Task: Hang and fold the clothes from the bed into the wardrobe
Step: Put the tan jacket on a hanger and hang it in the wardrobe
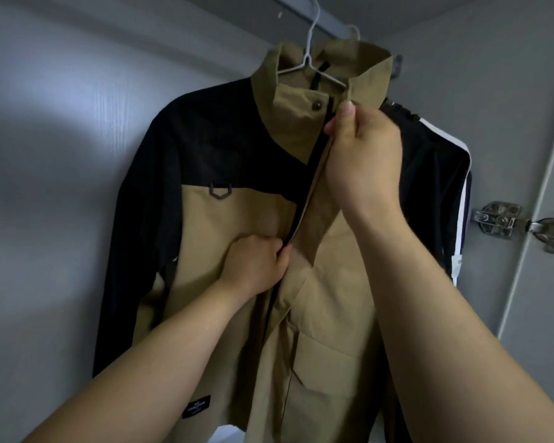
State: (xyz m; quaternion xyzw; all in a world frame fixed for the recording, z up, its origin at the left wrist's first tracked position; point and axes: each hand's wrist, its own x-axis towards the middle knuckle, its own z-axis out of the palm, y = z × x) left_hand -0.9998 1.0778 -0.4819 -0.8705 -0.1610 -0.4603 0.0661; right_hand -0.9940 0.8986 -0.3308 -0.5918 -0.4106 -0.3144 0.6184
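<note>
A tan and black jacket (224, 225) hangs on a white hanger (307, 59) from the wardrobe rail (304, 11). My left hand (253, 266) is closed on the jacket's left front edge at mid-chest, by the zip line. My right hand (362, 158) pinches the right front edge just below the collar. The front of the jacket is partly parted between my hands. My right forearm covers the jacket's right side.
A dark garment with a white stripe (454, 174) hangs behind the jacket on a second hanger (354, 30). The grey wardrobe wall (61, 155) is at the left. A metal door hinge (499, 219) is fixed at the right.
</note>
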